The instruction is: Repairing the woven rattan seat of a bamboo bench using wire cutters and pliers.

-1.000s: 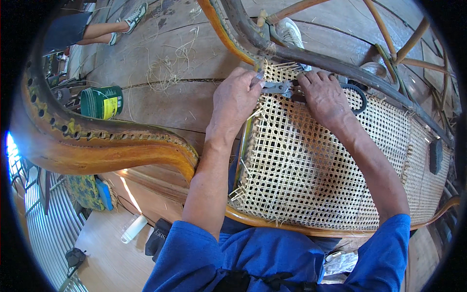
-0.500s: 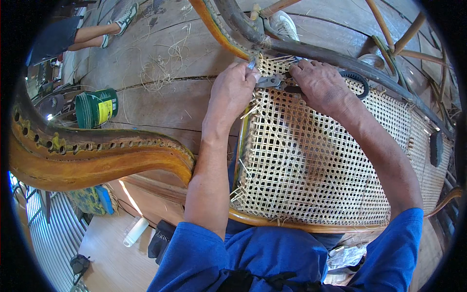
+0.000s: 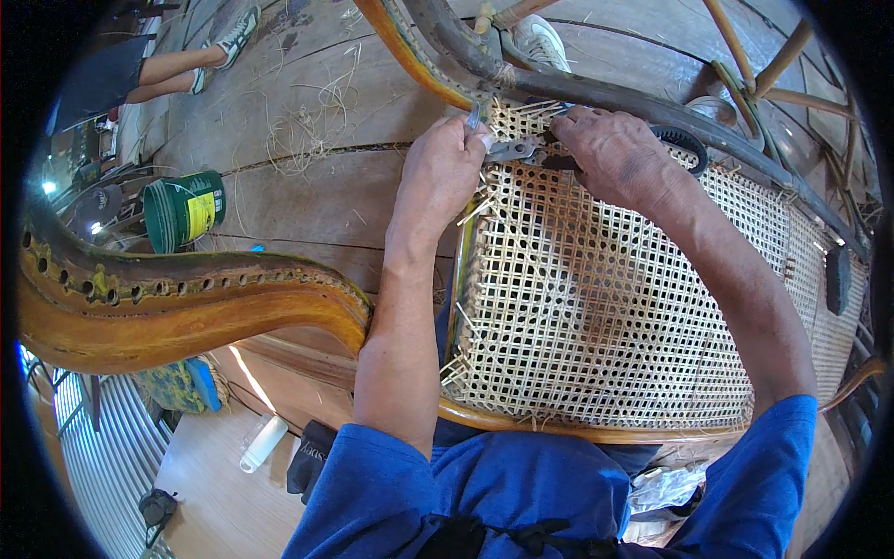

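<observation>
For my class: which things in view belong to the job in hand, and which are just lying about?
Part of the job:
dark-handled tool, in the right hand, its metal end by the left hand
woven cane panel beneath both hands
holed wooden frame piece, probably

Seemingly just lying about:
green bucket on the floor
white bottle
pale strands on the floor, perhaps offcuts

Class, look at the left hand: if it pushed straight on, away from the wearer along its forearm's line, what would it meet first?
Probably the curved orange-brown wooden rail just beyond the left hand; depth is unclear, so it might pass above it.
</observation>
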